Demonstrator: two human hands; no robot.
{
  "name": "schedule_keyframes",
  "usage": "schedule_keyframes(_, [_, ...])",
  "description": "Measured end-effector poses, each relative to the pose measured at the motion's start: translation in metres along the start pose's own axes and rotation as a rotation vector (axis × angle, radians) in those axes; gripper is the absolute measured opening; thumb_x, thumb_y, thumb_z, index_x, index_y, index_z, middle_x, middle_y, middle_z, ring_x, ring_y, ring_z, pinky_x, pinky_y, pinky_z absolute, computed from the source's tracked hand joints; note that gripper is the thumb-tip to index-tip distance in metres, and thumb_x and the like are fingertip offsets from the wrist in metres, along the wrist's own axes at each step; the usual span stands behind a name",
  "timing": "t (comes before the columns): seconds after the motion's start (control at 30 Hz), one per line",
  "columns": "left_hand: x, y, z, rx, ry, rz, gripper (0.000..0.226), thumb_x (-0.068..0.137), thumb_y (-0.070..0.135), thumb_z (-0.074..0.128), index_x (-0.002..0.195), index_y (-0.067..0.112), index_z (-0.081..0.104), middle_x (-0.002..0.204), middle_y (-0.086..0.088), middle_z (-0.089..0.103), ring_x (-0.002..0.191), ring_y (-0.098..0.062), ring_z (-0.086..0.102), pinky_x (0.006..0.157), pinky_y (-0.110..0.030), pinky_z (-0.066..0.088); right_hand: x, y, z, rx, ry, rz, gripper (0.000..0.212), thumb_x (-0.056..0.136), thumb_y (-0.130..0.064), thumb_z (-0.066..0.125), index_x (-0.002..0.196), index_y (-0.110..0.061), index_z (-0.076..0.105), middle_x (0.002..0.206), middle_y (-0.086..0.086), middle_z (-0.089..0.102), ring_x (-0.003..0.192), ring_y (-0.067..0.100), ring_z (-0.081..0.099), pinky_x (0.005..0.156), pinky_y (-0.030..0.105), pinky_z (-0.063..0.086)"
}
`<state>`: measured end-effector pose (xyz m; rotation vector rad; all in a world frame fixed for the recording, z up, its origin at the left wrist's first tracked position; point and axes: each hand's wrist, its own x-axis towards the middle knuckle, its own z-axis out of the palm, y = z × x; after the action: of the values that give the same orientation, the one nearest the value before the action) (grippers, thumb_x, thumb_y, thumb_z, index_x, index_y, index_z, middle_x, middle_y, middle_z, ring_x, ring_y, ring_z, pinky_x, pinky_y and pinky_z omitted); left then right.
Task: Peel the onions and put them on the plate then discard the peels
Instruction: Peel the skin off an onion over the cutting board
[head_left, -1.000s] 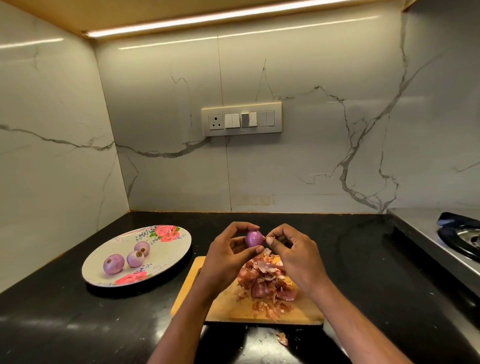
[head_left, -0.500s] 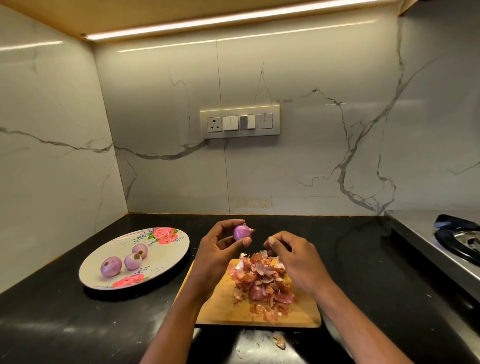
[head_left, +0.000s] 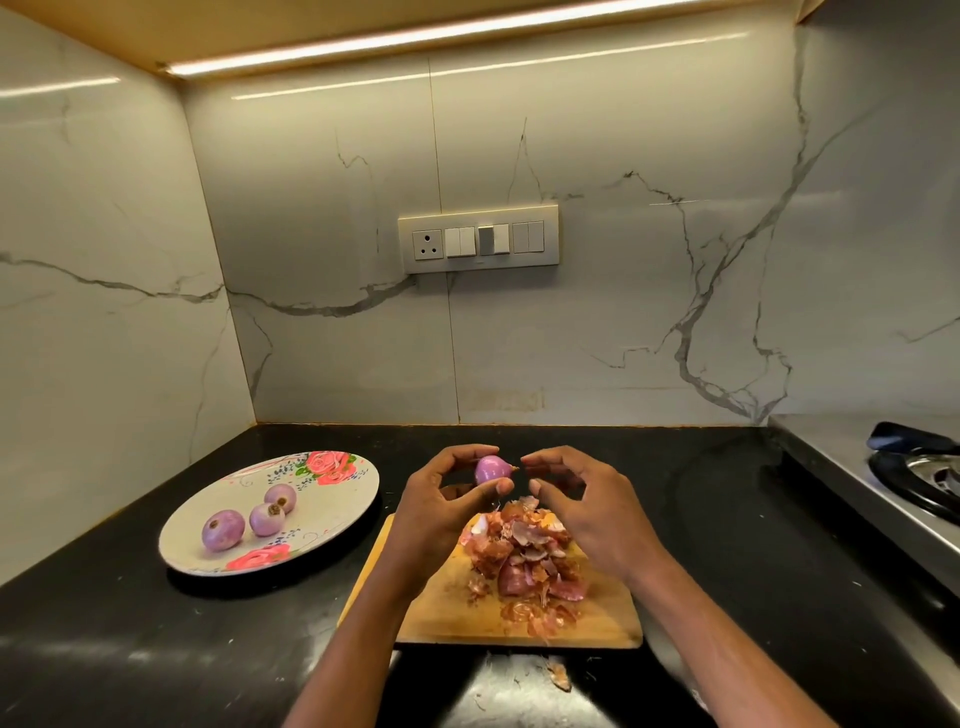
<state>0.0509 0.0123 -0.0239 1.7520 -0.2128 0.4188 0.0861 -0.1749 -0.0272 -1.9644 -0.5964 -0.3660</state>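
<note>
Black stone makes up the counter (head_left: 130, 649), with a flowered plate (head_left: 343, 499) at the left holding three peeled onions (head_left: 222, 529) and a wooden board (head_left: 447, 608) in the middle under a heap of peels (head_left: 524, 561). Above the heap, the left hand (head_left: 436, 514) pinches a small purple onion (head_left: 492, 469) between thumb and fingertips. The right hand (head_left: 592, 509) hovers just beside it, fingers loosely curled and holding nothing, fingertips near the onion's pointed tip. Peeled, the onion looks light, firm and slick — best held round its middle, as it is now. The peels are papery and brittle; they will likely scatter unless gathered in a cupped handful.
</note>
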Motion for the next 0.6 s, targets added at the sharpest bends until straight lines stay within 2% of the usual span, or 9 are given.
schedule_keyframes(0.1, [0.000, 0.002, -0.001, -0.066, -0.009, -0.025, 0.049, 0.075, 0.035, 0.076, 0.121, 0.024, 0.066, 0.116, 0.003, 0.069, 0.101, -0.004, 0.068, 0.077, -0.020, 0.057, 0.001, -0.004, -0.001, 0.222, -0.063, 0.004, 0.022, 0.090, -0.032, 0.074, 0.111, -0.036, 0.071, 0.105, -0.016, 0.074, 0.105, 0.002, 0.068, 0.097, 0.034, 0.056])
schedule_keyframes(0.17, [-0.001, 0.003, 0.000, -0.093, -0.024, -0.032, 0.047, 0.076, 0.035, 0.075, 0.121, 0.023, 0.068, 0.114, 0.004, 0.071, 0.102, -0.005, 0.069, 0.078, -0.021, 0.057, 0.000, -0.008, -0.002, 0.324, -0.080, 0.003, 0.024, 0.087, -0.033, 0.076, 0.111, -0.031, 0.073, 0.105, -0.012, 0.075, 0.105, 0.006, 0.069, 0.098, 0.037, 0.055])
schedule_keyframes(0.33, [-0.002, 0.003, 0.001, -0.072, -0.056, -0.020, 0.048, 0.074, 0.032, 0.077, 0.121, 0.025, 0.069, 0.116, 0.008, 0.071, 0.104, 0.002, 0.066, 0.077, -0.016, 0.055, 0.001, -0.006, 0.001, 0.443, -0.085, 0.038, 0.021, 0.084, -0.028, 0.080, 0.104, -0.022, 0.077, 0.102, -0.002, 0.076, 0.103, 0.015, 0.071, 0.093, 0.038, 0.056])
schedule_keyframes(0.4, [-0.002, 0.003, 0.001, -0.059, -0.063, -0.011, 0.047, 0.073, 0.032, 0.078, 0.119, 0.028, 0.070, 0.116, 0.009, 0.071, 0.105, 0.002, 0.065, 0.078, -0.015, 0.054, 0.001, -0.002, 0.002, 0.528, -0.086, 0.086, 0.015, 0.086, -0.024, 0.077, 0.100, -0.020, 0.079, 0.099, 0.001, 0.076, 0.099, 0.016, 0.071, 0.085, 0.033, 0.057])
schedule_keyframes(0.5, [-0.001, 0.003, 0.001, -0.035, -0.064, -0.004, 0.047, 0.070, 0.035, 0.080, 0.116, 0.033, 0.070, 0.115, 0.012, 0.070, 0.105, 0.001, 0.065, 0.078, -0.015, 0.054, 0.003, 0.001, 0.003, 0.464, -0.036, 0.116, 0.008, 0.093, -0.020, 0.069, 0.098, -0.020, 0.076, 0.092, -0.002, 0.075, 0.085, 0.007, 0.068, 0.070, 0.017, 0.051])
schedule_keyframes(0.6, [0.001, 0.000, 0.000, -0.052, -0.046, -0.009, 0.050, 0.070, 0.041, 0.080, 0.119, 0.033, 0.070, 0.117, 0.010, 0.071, 0.109, -0.006, 0.067, 0.086, -0.023, 0.057, 0.005, 0.007, 0.006, 0.261, 0.020, 0.120, 0.014, 0.100, -0.014, 0.060, 0.101, -0.026, 0.068, 0.094, -0.006, 0.072, 0.085, 0.005, 0.068, 0.069, 0.017, 0.052])
